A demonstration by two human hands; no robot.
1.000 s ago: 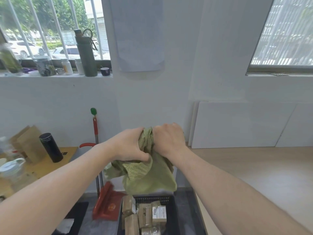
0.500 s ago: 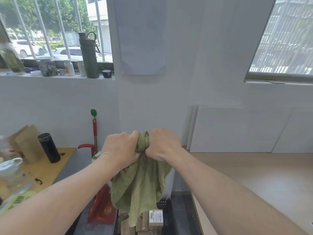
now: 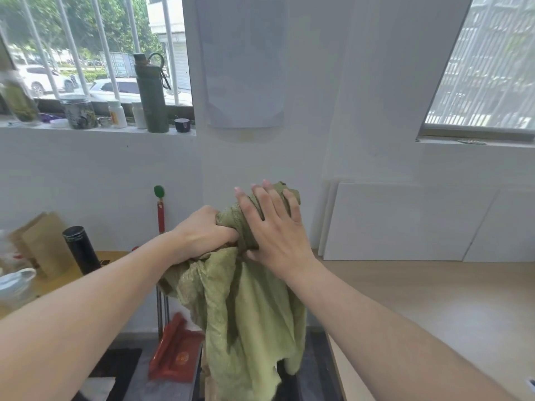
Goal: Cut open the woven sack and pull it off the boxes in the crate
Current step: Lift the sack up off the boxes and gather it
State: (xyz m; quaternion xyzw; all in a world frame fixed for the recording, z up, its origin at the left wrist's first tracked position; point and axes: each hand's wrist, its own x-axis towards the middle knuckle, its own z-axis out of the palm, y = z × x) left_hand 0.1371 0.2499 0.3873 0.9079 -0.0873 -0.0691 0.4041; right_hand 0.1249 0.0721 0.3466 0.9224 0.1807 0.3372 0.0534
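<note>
The green woven sack hangs limp in the air in front of me, bunched at its top. My left hand is clenched on that bunched top. My right hand lies against the bunch with its fingers spread and straight, not gripping. The sack's torn lower edge dangles over the dark crate at the bottom of the view. The boxes in the crate are hidden behind the cloth.
A red dustpan with its upright handle leans by the wall left of the crate. A yellow table at left carries a black flask and a glass jar. White boards lean on the wall at right, above wooden floor.
Both hands have lifted the sack higher, clear of the boxes. My right hand has opened from a fist to spread fingers. The view tilted up, so the boxes dropped out of sight.
</note>
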